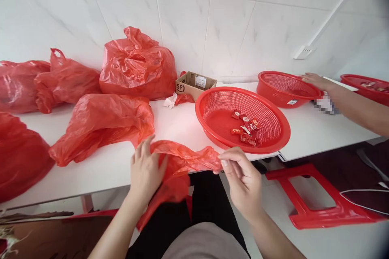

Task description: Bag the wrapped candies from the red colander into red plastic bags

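A thin red plastic bag (179, 156) is stretched across the table's front edge, with part of it hanging down over my lap. My right hand (243, 182) pinches one gathered end of it between thumb and fingers. On its other side my left hand (147, 166) rests against the plastic, fingers stretched and thumb apart. Just beyond my right hand, a tilted red plastic basket (205, 119) holds several small red-wrapped pieces (245, 119), which look like sweets. A crumpled red bag (106, 117) lies to the left of my left hand.
Filled red bags (136, 60) stand along the wall at left. Behind the basket are a small cardboard box (194, 85) and crumpled tissue (170, 100). At right, another person's arm (349, 97) reaches to a second basket (273, 93). A red stool (310, 210) stands below.
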Demonstrator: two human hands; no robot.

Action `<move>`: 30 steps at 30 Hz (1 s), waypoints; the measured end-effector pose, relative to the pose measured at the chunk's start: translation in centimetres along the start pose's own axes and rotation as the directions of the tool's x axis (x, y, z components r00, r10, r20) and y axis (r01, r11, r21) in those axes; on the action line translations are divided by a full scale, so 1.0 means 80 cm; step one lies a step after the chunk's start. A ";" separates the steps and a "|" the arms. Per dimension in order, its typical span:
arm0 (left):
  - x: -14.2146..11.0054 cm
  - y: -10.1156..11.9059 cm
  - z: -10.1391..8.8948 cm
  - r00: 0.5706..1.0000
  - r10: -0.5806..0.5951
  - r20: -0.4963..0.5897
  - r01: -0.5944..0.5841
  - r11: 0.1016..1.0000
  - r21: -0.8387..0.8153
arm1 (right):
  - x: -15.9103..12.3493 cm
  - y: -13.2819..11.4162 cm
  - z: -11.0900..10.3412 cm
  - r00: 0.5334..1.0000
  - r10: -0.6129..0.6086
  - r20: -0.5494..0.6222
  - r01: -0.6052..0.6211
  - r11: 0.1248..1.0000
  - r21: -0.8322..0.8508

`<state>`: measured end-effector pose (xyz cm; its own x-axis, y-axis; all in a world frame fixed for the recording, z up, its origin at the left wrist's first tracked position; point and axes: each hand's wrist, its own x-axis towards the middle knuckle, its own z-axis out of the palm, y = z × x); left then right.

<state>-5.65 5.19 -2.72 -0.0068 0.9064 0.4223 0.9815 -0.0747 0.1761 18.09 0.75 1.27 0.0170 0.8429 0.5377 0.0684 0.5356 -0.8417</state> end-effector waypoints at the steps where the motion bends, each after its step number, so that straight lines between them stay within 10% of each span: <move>1: 0.006 -0.010 -0.001 0.999 -0.045 -0.028 0.045 0.999 0.021 | -0.002 -0.004 -0.008 1.000 -0.011 -0.006 0.011 1.000 0.012; 9: 0.036 -0.083 -0.032 0.981 -0.164 0.109 0.160 0.986 0.040 | 0.009 -0.036 -0.043 0.966 -0.117 -0.232 0.061 0.970 -0.235; 12: 0.034 -0.062 -0.047 0.983 -0.113 0.147 0.108 0.993 0.043 | 0.015 -0.069 -0.006 0.986 -0.150 0.078 0.166 0.943 -0.287; 16: 0.032 -0.027 -0.070 0.984 -0.035 0.174 0.028 0.999 0.044 | 0.024 -0.061 0.064 0.727 -0.075 0.683 0.325 0.913 -0.246; 23: 0.026 -0.089 -0.084 0.963 -0.162 0.214 0.148 0.986 0.081 | 0.064 0.053 0.057 0.766 0.298 0.570 0.304 0.614 -0.729; 30: 0.017 -0.093 -0.061 0.989 -0.073 0.126 0.107 0.951 -0.289 | 0.075 -0.005 0.010 0.649 0.347 0.676 0.251 0.742 -0.622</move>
<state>-13.94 4.92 0.87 -0.0542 0.9547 0.2925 0.8777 -0.0941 0.4698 17.38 5.65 4.82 -0.6399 0.7681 0.0239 0.6756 0.5771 -0.4588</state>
